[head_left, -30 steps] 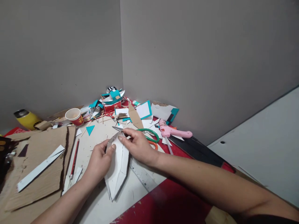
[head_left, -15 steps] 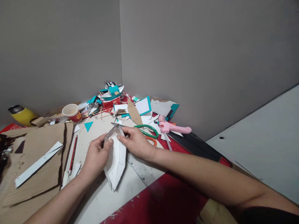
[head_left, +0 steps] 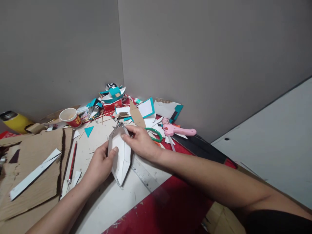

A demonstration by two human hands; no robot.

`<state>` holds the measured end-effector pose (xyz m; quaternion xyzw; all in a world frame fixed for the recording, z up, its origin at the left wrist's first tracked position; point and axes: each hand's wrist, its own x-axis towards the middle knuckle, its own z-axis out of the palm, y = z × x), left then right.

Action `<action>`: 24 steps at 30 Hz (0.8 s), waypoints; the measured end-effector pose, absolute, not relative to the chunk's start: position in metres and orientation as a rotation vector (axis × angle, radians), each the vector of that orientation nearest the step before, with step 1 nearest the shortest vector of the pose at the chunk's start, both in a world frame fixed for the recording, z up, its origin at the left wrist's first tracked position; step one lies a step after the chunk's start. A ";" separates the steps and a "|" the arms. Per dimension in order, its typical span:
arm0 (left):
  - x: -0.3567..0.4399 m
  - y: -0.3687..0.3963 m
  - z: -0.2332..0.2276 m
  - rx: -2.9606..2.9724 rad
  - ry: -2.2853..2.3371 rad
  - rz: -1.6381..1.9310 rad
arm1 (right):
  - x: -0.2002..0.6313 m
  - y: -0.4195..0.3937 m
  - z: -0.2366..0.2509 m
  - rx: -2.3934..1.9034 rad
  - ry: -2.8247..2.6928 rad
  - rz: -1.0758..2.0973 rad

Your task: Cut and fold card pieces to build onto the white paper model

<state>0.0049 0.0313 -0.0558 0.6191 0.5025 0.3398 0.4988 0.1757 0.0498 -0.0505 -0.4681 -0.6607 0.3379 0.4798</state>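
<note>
The boat (head_left: 119, 157) is a slim shell of white card with greyish edges, coming to a point at each end. Its long hollow faces up between folded sides, the right one marked by creases. It lies lengthwise over the counter (head_left: 104, 201), one tip toward the person. The left hand (head_left: 100, 164) grips its left side, the right hand (head_left: 141, 143) its right, slightly farther along.

One head-worn camera looks forward and down over the white work surface (head_left: 104, 204), facing the grey wall corner (head_left: 121, 42).
</note>
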 end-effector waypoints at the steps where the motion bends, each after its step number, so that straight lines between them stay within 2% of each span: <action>1: 0.005 0.031 -0.055 1.520 1.223 0.840 | 0.175 0.049 -0.051 -1.147 -1.595 0.842; 8: 0.005 0.029 -0.045 1.495 1.253 1.119 | 0.163 0.037 -0.055 -1.189 -1.583 1.193; 14: 0.007 0.021 -0.040 1.554 1.280 1.270 | 0.158 0.030 -0.057 -1.209 -1.551 1.615; 24: 0.009 0.021 -0.042 1.553 1.285 1.363 | 0.152 0.027 -0.056 -1.237 -1.439 1.642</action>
